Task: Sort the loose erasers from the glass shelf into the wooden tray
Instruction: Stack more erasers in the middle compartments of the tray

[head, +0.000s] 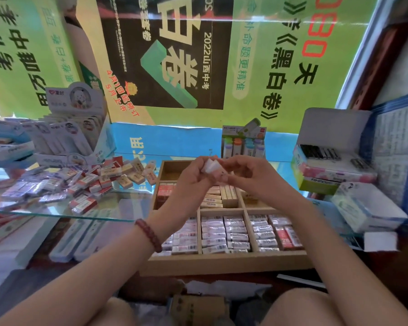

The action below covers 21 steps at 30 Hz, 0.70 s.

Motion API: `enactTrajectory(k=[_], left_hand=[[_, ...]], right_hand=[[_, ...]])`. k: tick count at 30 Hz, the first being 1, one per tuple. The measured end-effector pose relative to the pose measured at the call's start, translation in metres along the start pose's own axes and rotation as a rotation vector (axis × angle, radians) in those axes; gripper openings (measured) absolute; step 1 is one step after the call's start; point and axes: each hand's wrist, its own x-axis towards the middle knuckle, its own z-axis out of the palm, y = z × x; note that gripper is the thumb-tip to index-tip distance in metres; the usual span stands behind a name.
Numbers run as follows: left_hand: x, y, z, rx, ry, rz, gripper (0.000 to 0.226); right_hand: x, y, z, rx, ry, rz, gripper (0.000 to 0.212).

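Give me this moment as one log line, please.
left hand, right hand: pinch one eraser | over wooden tray | glass shelf: loose erasers piled

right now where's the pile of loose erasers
In the head view, the pile of loose erasers lies on the left, on the glass shelf, in front of the display box and beside the wooden tray's far left corner.

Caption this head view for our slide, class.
Left hand and right hand hold an eraser over the wooden tray, loose erasers alongside.
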Motion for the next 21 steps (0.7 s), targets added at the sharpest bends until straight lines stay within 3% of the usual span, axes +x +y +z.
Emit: enactTrajectory(k=[3, 7, 10, 13, 17, 21], left_hand=[[0.005, -0.006, 0.011, 0.124, -0.019, 0.004, 0.025], [0.008, -0.010, 0.017, 0.367, -0.099, 0.103, 0.054], [0.008, -0.009, 0.015, 0.485, -0.135, 0.144, 0.050], [0.009, -0.016, 0.009, 0.629, -0.159, 0.085, 0.036], [0.009, -0.030, 0.003, 0.821, -0.232, -0.059, 0.027], [0.006, -0.032, 0.001, 0.895, -0.262, -0.065, 0.024]], right_hand=[[-0.001, 0.011, -0.011, -0.090, 0.030, 0.036, 0.022], [-0.007, 0.028, -0.032, -0.474, 0.050, 0.225, 0.021], [-0.009, 0.043, -0.040, -0.569, -0.027, 0.330, 0.022], [-0.007, 0.055, -0.035, -0.503, -0.078, 0.337, 0.021], [-0.004, 0.064, -0.024, -0.495, -0.079, 0.328, 0.020], [-0.002, 0.061, -0.023, -0.607, -0.058, 0.330, 0.026]])
